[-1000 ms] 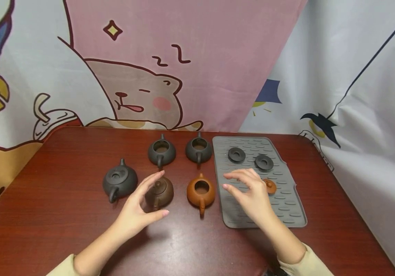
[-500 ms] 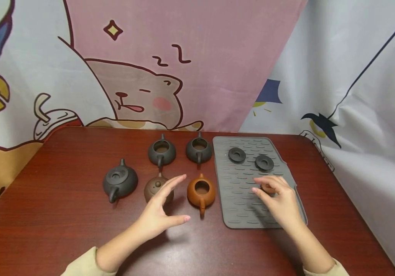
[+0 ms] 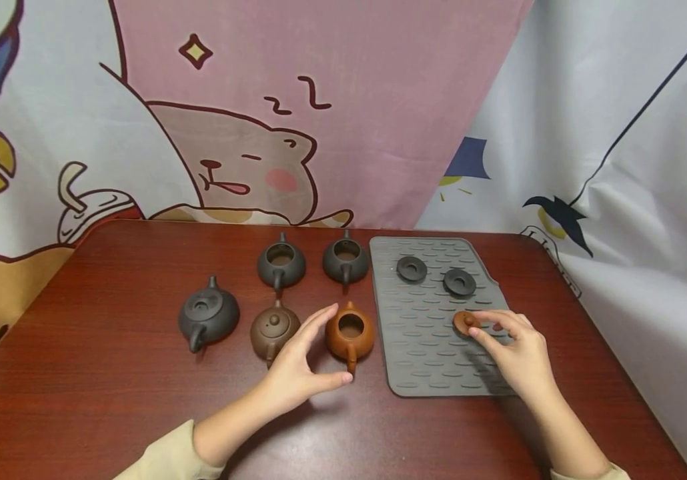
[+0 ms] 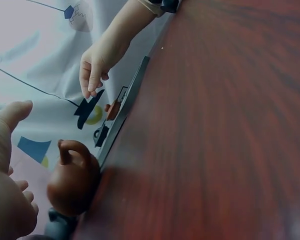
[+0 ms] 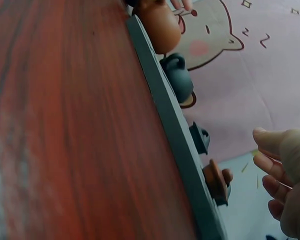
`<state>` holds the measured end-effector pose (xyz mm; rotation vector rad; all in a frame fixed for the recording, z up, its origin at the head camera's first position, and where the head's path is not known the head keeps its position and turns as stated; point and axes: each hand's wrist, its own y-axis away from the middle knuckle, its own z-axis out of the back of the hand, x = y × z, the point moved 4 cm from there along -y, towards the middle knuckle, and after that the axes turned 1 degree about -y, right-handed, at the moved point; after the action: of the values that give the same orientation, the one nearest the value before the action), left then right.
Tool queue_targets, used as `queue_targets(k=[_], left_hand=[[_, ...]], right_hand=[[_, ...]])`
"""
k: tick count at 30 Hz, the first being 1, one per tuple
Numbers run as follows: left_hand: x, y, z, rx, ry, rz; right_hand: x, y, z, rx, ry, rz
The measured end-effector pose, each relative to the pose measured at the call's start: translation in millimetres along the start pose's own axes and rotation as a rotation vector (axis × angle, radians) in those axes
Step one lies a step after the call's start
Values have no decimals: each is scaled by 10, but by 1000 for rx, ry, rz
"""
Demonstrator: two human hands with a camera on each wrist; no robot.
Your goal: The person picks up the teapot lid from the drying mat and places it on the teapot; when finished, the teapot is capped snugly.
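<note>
My left hand (image 3: pixel 292 377) hovers with thumb and fingers spread at the near left of an orange clay teapot (image 3: pixel 334 340), which stands lidless, handle toward me. In the left wrist view the teapot (image 4: pixel 72 185) sits just beyond that hand. Over the grey ribbed mat (image 3: pixel 421 347), my right hand (image 3: pixel 520 350) has thumb and forefinger close together by the knob of the small orange teapot lid (image 3: pixel 461 324). The right wrist view shows a gap between these fingertips and the lid (image 5: pixel 216 182), which rests on the mat knob up.
A brown lidded teapot (image 3: pixel 267 333) stands left of the orange one, partly behind my left hand. Farther left is a dark teapot (image 3: pixel 217 317). Two lidless dark teapots (image 3: pixel 291 275) stand at the back. Two dark lids (image 3: pixel 459 292) lie on the mat's far half.
My left hand has moved right, from the brown teapot to the orange one. My right hand has moved right across the mat to the orange lid, uncovering it. The teapots and lids have stayed put.
</note>
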<state>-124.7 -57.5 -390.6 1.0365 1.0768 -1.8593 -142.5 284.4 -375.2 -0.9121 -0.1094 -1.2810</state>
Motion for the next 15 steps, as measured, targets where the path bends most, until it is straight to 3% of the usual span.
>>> queue_targets(k=[6,15], left_hand=[[129,-9,-32,-5,-22,91],[310,-48,-92,-18,-35,169]], right_hand=[[-166,27,-9,11,22,-35],[-314,26,-67,49,-12,-103]])
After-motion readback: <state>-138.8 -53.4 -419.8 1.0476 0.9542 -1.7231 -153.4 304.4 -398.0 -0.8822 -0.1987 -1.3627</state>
